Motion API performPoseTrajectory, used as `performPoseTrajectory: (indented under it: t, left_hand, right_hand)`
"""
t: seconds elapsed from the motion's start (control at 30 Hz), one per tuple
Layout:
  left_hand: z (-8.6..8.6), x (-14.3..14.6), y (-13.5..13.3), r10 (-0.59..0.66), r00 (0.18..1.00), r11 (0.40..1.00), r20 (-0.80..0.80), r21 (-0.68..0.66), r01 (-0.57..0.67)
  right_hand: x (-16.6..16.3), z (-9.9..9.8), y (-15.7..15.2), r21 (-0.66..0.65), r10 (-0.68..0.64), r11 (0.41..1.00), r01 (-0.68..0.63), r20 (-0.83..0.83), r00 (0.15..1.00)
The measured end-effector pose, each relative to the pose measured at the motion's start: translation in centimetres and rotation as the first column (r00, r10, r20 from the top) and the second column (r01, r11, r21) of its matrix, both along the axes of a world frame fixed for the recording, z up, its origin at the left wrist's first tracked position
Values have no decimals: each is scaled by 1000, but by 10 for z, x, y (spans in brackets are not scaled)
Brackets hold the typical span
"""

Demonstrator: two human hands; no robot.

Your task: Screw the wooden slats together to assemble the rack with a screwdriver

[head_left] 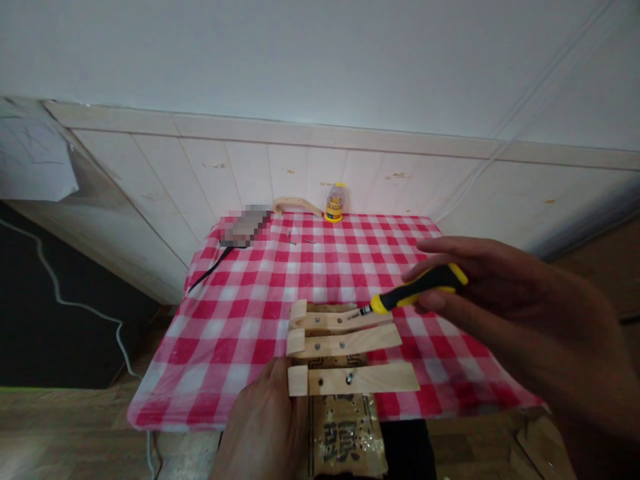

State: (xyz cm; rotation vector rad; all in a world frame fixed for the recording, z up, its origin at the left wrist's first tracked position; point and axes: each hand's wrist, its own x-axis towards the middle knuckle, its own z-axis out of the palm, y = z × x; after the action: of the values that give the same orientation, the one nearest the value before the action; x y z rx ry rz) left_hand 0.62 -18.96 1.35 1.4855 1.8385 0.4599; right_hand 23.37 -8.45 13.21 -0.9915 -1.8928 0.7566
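Between thumb and fingers, my right hand holds a black and yellow screwdriver, its shaft slanting down to the left. The screwdriver's tip is near the farthest of three pale curved wooden pieces; contact I cannot tell. These pieces lie side by side across a wooden board with dark painted characters. Two screw heads show in the middle piece. On the nearest piece, a screw stands up in the right hole. My left hand grips the board's left side, fingers mostly hidden.
A red and white checked cloth covers the table. Toward the wall stand a yellow-capped container and another curved wooden piece. Several loose screws lie near a blurred-out object with a black strap. A white cable hangs left.
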Motion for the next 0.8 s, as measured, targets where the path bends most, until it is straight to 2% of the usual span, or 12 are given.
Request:
performPoseTrajectory:
  t: [0.07, 0.13, 0.27, 0.6, 0.8]
  left_hand:
    - [2, 1, 0, -8, 1000, 1000, -4, -7, 8]
    - [3, 1, 0, -22, 1000, 1000, 3, 9, 22]
    - [3, 1, 0, -22, 1000, 999, -8, 32, 22]
    - [9, 2, 3, -31, 999, 1000, -11, 2, 31]
    - [4, 2, 1, -5, 1000, 1000, -1, 20, 5]
  right_hand:
    - [-2, -1, -19, 43, 23, 999, -25, 47, 999]
    - [-3, -6, -28, 88, 37, 995, -53, 169, 985]
    - [-5, -16, -31, 119, 52, 988, -96, 330, 943]
    - [-11, -28, -30, 136, 100, 978, -156, 351, 931]
    - [-9, -30, -30, 138, 93, 979, -149, 349, 933]
